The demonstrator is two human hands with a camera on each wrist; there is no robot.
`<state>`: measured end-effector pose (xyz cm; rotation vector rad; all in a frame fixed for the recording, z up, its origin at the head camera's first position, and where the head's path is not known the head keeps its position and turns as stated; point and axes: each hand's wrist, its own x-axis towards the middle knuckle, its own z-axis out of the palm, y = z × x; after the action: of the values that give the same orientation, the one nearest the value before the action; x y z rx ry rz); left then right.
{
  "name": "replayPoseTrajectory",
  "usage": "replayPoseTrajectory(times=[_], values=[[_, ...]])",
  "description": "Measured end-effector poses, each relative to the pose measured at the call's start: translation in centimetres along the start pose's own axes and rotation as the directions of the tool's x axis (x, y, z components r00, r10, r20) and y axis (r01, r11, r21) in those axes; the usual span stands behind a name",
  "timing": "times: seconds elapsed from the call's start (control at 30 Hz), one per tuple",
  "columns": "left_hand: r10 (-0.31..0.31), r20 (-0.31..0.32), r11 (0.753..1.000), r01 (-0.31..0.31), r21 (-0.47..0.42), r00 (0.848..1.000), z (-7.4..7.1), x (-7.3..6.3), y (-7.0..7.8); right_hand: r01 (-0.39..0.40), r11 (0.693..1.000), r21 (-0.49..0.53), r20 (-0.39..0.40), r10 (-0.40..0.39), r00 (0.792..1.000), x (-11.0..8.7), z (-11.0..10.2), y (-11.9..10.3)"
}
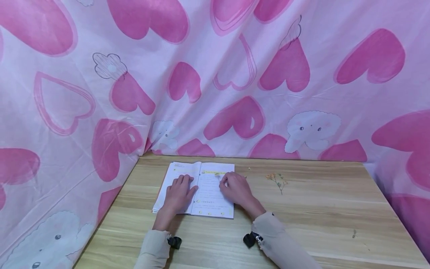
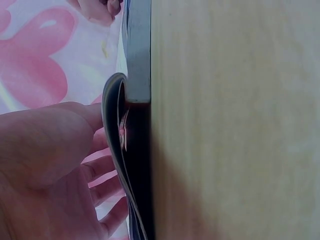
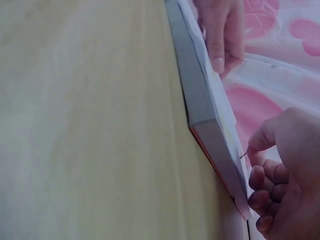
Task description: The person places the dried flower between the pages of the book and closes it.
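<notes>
An open book (image 1: 215, 190) lies on the wooden table, thick with pages and printed with yellow headings. My left hand (image 1: 178, 192) rests on its left page, fingers spread, thumb near the fold. In the left wrist view the left hand (image 2: 55, 160) is beside the curved-up pages (image 2: 111, 120). Over the right page, my right hand (image 1: 235, 187) pinches a thin stem (image 3: 244, 152) between thumb and forefinger. A small pale flower head (image 1: 217, 175) shows just beyond those fingertips. The other fingers of the right hand (image 3: 285, 175) curl close beside the book's edge (image 3: 232, 175).
To the right of the book lies a dried sprig (image 1: 278, 182) with orange blossoms and a green stem. A small dark plant scrap (image 1: 354, 234) is nearer the front right. A pink heart-print cloth (image 1: 231, 82) hangs behind and along the sides of the table (image 1: 322, 209).
</notes>
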<state>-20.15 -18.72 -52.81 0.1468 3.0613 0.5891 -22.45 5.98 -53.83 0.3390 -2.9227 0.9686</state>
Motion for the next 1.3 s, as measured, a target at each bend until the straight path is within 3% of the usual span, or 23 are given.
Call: replayPoseTrajectory(times=[0.13,0.53,0.83,0.93,1.13,1.3], values=[[0.007,-0.002,1.0,-0.007,0.001,1.0,0.1,0.0,0.2,-0.016,0.999,-0.038,-0.001,0.016,1.0,0.4,0.5,-0.4],[0.002,-0.002,1.0,-0.002,0.002,1.0,0.4,-0.1,0.5,-0.03,0.999,-0.022,-0.023,0.03,0.999,0.9,1.1,-1.1],[0.005,-0.009,1.0,-0.005,0.005,1.0,0.2,-0.2,0.4,0.011,0.998,0.056,-0.022,-0.01,1.0,1.2,-0.5,0.5],[0.004,-0.009,1.0,-0.004,0.009,1.0,0.2,-0.2,0.3,0.012,0.997,0.08,0.006,-0.013,1.0,1.3,-1.5,1.7],[-0.008,-0.007,1.0,0.008,0.004,1.0,0.0,-0.3,0.3,0.049,0.996,0.072,0.131,-0.058,0.99,1.5,-2.8,3.8],[-0.014,-0.018,1.0,0.014,0.004,1.0,0.0,-0.3,0.5,0.086,0.993,0.083,0.167,-0.099,0.981,1.6,-2.9,4.5]])
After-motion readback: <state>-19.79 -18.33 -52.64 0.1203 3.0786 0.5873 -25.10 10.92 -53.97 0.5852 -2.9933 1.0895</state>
